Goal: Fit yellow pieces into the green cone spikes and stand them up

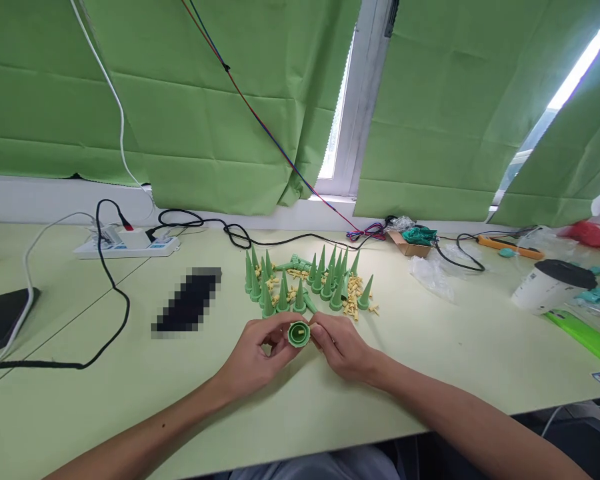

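My left hand (265, 347) is closed around a green cone (299, 335), whose round open end faces me. Inside that opening a small yellow piece shows. My right hand (343, 343) is pinched at the right side of the cone's rim; whatever lies between its fingertips is too hidden to make out. Just beyond my hands stand several green cones (367, 293) with their tips up. Small yellow pieces (351, 300) lie in loose piles among them, and green tube-like parts (300, 262) rest behind.
A pixelated dark object (187, 300) lies to the left, near a white power strip (127, 247) and black cables. To the right are a small cardboard box (411, 247), plastic bags (433, 277), a lidded cup (553, 287) and a bright green object (587, 339).
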Action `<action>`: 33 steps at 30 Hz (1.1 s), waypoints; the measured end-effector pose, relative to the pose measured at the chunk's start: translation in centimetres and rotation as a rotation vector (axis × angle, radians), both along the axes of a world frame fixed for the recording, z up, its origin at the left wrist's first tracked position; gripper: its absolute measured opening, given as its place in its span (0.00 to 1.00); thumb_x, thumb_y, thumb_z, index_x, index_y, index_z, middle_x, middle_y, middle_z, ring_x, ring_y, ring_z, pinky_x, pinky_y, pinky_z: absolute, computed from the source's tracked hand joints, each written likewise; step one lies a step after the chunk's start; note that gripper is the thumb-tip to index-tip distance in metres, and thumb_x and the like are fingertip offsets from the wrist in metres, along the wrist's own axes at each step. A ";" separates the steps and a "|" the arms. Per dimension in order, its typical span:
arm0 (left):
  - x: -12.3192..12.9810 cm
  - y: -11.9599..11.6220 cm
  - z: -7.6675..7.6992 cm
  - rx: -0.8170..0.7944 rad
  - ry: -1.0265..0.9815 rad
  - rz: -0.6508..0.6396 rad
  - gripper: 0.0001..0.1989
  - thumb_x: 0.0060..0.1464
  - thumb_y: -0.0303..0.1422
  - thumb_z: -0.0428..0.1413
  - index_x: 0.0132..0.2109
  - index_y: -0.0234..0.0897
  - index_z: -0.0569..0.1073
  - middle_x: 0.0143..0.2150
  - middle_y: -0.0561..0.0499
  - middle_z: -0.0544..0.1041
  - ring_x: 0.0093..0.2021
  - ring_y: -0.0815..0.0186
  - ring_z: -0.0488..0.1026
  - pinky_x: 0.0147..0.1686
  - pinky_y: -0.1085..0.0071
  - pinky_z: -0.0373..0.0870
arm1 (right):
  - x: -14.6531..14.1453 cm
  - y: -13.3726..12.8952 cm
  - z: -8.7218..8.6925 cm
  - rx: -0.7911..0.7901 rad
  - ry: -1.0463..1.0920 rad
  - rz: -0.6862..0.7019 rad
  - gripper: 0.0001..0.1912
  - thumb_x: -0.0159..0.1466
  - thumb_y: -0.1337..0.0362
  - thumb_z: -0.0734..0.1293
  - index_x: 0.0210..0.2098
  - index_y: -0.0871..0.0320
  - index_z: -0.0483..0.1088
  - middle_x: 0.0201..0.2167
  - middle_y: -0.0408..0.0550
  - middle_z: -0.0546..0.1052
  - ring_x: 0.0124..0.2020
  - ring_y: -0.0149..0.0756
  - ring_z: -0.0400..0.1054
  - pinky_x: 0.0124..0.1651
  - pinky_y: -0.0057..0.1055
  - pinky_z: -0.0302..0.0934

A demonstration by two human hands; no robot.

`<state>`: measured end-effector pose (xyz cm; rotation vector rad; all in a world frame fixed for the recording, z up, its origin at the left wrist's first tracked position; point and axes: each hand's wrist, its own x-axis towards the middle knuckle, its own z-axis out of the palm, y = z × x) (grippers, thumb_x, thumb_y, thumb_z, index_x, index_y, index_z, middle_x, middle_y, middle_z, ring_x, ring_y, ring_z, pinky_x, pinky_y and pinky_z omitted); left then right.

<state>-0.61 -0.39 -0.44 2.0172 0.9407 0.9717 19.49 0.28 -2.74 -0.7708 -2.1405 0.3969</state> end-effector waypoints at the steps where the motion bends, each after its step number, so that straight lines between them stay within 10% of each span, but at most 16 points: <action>1: 0.0 0.0 0.0 -0.005 0.001 -0.004 0.13 0.60 0.38 0.56 0.48 0.36 0.75 0.25 0.56 0.67 0.24 0.72 0.60 0.23 0.77 0.57 | 0.0 0.0 -0.1 0.011 0.007 -0.006 0.20 0.76 0.55 0.48 0.30 0.54 0.54 0.22 0.40 0.62 0.22 0.31 0.54 0.28 0.28 0.49; 13: -0.1 -0.3 0.6 -0.260 -0.262 -0.106 0.12 0.63 0.41 0.55 0.40 0.39 0.63 0.27 0.59 0.66 0.19 0.77 0.58 0.19 0.78 0.55 | -0.2 -0.1 0.0 0.102 0.153 -0.080 0.20 0.76 0.57 0.50 0.28 0.55 0.57 0.21 0.40 0.63 0.20 0.28 0.55 0.25 0.27 0.50; 21: 0.2 0.5 0.5 -0.414 -0.153 -0.114 0.32 0.61 0.56 0.46 0.22 0.34 0.68 0.16 0.52 0.67 0.15 0.73 0.61 0.17 0.75 0.58 | -0.3 -0.1 0.1 0.113 0.156 -0.074 0.20 0.75 0.56 0.51 0.29 0.55 0.59 0.21 0.40 0.63 0.20 0.28 0.54 0.25 0.27 0.50; 33: 0.6 0.5 0.5 -0.560 -0.182 -0.238 0.36 0.61 0.58 0.44 0.28 0.29 0.76 0.18 0.47 0.73 0.12 0.73 0.61 0.15 0.76 0.55 | -0.1 -0.1 0.3 0.108 0.093 -0.041 0.21 0.76 0.55 0.49 0.30 0.56 0.61 0.22 0.42 0.66 0.22 0.29 0.59 0.27 0.27 0.54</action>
